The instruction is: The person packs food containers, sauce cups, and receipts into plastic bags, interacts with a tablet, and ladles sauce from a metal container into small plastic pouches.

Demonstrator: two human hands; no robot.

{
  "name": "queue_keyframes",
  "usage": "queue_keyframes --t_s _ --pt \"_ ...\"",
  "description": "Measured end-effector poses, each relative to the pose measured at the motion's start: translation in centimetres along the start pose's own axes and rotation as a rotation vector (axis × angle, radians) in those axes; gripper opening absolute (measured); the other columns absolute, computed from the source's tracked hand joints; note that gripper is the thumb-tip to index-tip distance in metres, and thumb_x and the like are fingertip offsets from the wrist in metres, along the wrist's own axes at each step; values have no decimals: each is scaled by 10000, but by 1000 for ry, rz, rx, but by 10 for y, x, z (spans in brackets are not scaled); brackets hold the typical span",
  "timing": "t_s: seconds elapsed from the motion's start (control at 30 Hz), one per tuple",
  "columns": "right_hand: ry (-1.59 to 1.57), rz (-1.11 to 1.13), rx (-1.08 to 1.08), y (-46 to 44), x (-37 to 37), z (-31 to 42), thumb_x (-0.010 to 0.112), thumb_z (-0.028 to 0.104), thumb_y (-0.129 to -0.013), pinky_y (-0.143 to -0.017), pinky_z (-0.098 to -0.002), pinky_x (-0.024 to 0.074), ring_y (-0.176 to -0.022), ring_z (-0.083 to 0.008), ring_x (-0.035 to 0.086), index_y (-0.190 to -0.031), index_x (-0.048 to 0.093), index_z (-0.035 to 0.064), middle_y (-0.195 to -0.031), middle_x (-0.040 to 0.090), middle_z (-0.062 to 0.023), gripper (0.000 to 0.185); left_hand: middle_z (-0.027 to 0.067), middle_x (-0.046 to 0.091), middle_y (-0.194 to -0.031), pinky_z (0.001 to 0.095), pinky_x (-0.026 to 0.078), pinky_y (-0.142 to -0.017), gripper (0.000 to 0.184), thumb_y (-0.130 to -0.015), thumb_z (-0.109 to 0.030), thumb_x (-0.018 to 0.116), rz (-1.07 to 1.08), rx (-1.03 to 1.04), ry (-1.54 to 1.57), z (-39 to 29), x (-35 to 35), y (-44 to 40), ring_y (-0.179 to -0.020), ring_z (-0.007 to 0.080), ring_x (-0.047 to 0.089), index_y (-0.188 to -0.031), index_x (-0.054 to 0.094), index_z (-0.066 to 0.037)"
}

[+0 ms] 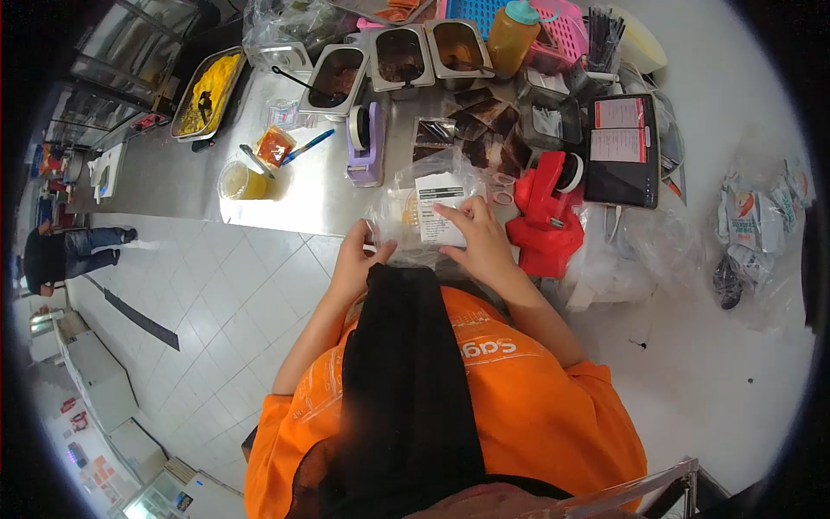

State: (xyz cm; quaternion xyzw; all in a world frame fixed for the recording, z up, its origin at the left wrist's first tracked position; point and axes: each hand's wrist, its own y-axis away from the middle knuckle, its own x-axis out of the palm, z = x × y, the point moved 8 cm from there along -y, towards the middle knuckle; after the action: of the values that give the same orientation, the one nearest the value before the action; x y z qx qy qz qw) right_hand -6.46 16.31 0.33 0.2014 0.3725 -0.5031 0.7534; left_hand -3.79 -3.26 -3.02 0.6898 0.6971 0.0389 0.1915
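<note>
At the near edge of the metal counter [294,195], in the head view, a printed slip [442,223] was seen lying on a clear plastic bag [393,216]. At 8 o'clock from the slip, the bag's edge was gathered loosely between the thumb and fingers of the left hand [356,258]. At 4 o'clock, the slip was touched by the right hand [486,240], its index finger laid on the paper and its thumb held apart near the lower edge. A red tape dispenser [543,227] was placed at 3 o'clock, just beside that hand, and a purple tape dispenser [366,160] between 10 and 11. Metal containers [399,76] were lined up between 11 and 12, a squeeze bottle [510,48] was stood at 1, and a cup of yellow liquid [243,182] was set at 9.
</note>
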Motion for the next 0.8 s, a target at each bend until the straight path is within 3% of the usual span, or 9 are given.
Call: queue_keyframes --t_s 0.17,0.27,0.3,0.43,0.53,0.63,0.8 --pt "11 0 -7 0 1 -1 772 134 -625 -829 -391 427 -953 -294 477 -1239 534 218 -1016 439 -106 663 39 579 -790 232 428 -595 154 -835 -98 618 -33 -18 431 4 -6 -13 -649 113 532 -933 542 -6" --pt "12 -17 -1 0 0 -1 786 150 -613 -835 -378 425 -969 -288 473 -1234 543 222 -995 422 -104 671 54 583 -858 235 454 -620 124 -837 -24 578 21 241 156 -49 -9 14 -676 124 581 -957 570 6" --pt "7 -10 8 1 0 -2 786 153 -614 -835 -378 425 -970 -289 473 -1234 543 223 -997 422 -105 670 47 598 -854 233 453 -626 117 -828 -26 593 45 453 -225 -79 -4 28 -674 107 584 -937 593 15" --pt "6 8 19 -1 3 -3 787 163 -619 -836 -381 425 -973 -294 473 -1235 541 230 -1002 421 -109 667 38 541 -694 231 414 -612 228 -788 -44 645 77 421 -146 -79 6 33 -629 95 473 -1008 601 -2" --pt "-6 3 23 1 3 -2 786 162 -620 -838 -384 425 -975 -300 474 -1237 538 231 -1005 422 -113 669 7 560 -818 216 429 -646 291 -800 -65 644 231 249 -139 -65 15 28 -671 73 493 -1078 569 -22" --pt "-13 -4 22 0 2 -2 785 158 -620 -841 -387 425 -976 -304 476 -1239 536 226 -1007 422 -115 671 25 518 -767 224 402 -605 408 -776 -80 661 284 197 -175 -63 22 31 -638 89 446 -1168 554 -54" --pt "-4 3 6 1 4 -3 782 165 -621 -851 -389 421 -986 -307 470 -1246 529 218 -1010 421 -116 677 94 570 -846 321 454 -629 427 -785 -171 657 297 353 -477 -57 36 17 -685 231 564 -1187 548 -78"
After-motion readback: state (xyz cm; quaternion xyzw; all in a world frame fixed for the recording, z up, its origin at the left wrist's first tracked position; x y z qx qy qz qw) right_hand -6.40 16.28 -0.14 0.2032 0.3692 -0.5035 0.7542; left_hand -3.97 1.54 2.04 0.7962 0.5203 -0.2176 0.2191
